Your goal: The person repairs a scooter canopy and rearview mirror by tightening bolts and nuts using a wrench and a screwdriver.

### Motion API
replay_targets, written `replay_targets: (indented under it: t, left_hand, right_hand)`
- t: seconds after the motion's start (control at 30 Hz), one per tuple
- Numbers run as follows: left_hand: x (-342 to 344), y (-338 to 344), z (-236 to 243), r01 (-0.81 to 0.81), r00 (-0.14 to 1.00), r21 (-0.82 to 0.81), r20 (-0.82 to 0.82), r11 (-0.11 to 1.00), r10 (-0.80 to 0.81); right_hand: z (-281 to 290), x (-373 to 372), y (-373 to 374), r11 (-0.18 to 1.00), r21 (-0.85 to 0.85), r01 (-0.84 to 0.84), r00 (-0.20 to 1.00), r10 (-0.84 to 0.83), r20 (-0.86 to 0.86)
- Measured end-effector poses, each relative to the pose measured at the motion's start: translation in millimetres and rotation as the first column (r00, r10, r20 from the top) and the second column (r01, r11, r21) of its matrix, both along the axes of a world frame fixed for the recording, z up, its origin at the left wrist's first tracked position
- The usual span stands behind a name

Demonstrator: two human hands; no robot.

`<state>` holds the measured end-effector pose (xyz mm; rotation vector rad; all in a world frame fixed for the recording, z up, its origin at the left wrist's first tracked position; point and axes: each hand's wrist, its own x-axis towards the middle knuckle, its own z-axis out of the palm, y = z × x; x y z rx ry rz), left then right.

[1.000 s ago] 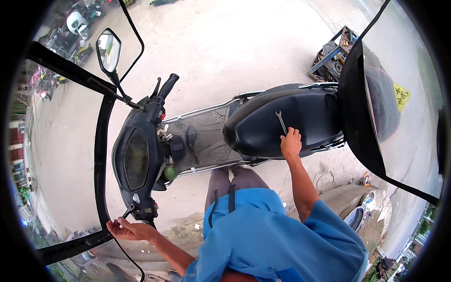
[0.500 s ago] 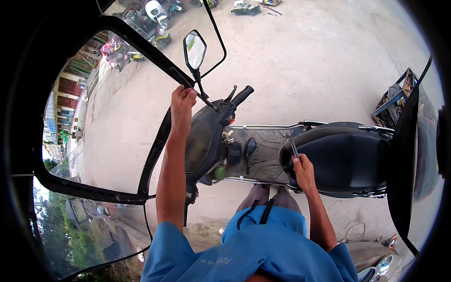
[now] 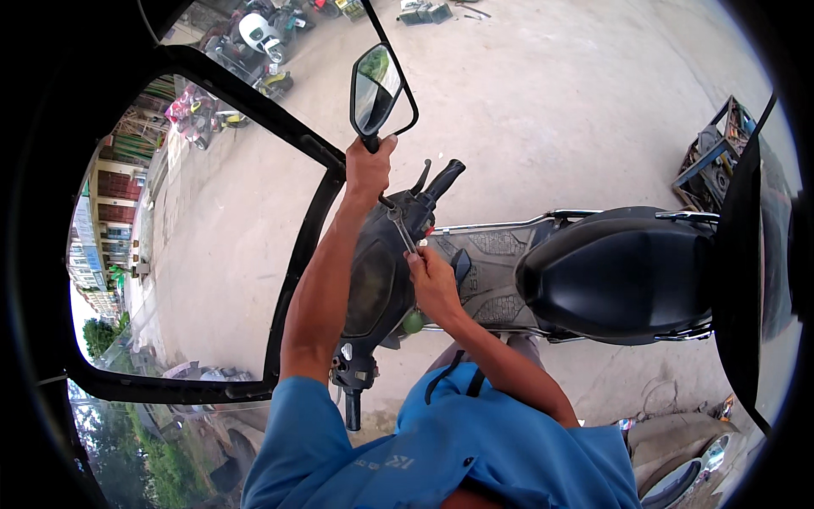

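My left hand (image 3: 370, 170) is closed round the stem of a black rear-view mirror (image 3: 376, 89) on the scooter's far handlebar. A metal wrench (image 3: 406, 232) is in my right hand (image 3: 435, 287). The wrench's far end lies at the foot of the mirror stem; whether it is seated on a nut there is too small to tell. Close by is the far handlebar grip (image 3: 444, 179) with its brake lever. Another mirror (image 3: 460, 265) rests on the scooter's footboard (image 3: 490, 285), partly hidden by my right hand.
The black seat (image 3: 619, 276) is to the right. A black windshield frame (image 3: 297, 271) rises at the left. A green round thing (image 3: 413, 322) hangs below the handlebar. Beyond the scooter stand a metal rack of parts (image 3: 716, 161) and parked scooters (image 3: 259, 38).
My left hand has moved right and taken hold of the mirror stem, and the mirror has turned. My right hand has carried the wrench from beside the seat to the stem's foot.
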<state>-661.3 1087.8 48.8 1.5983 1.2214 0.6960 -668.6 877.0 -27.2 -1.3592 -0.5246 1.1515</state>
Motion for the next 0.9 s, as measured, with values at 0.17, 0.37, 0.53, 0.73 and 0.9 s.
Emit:
replay_targets:
  t: [0.17, 0.37, 0.53, 0.73, 0.9]
  left_hand:
    - [-0.6, 1.1, 0.0, 0.052, 0.998, 0.04, -0.025, 0.998, -0.051]
    - [-2.8, 6.4, -7.4, 0.064, 0.997, 0.132, -0.044, 0.989, -0.059]
    - [-2.0, 7.0, -5.5, 0.149, 0.988, 0.06, -0.039, 0.987, -0.146]
    - [-5.8, 7.9, -9.5, 0.275, 0.961, 0.06, -0.042, 0.96, -0.273]
    - [-8.7, 5.6, 0.1, 0.273, 0.962, -0.043, 0.008, 0.961, -0.273]
  right_hand:
    - [2.0, -31.7, 12.0, 0.985, 0.011, 0.172, 0.985, -0.171, -0.03]
    - [-6.3, -10.5, 15.6, 0.997, 0.03, 0.075, 0.975, -0.067, -0.212]
    - [-8.1, 52.2, 15.0, 0.997, 0.069, 0.015, 0.994, -0.008, -0.113]
    - [-6.1, 139.3, 68.7, 0.983, 0.064, -0.169, 0.911, 0.181, -0.371]
    - [-5.6, 138.2, 111.7, 0.988, 0.152, -0.024, 0.906, 0.086, -0.415]
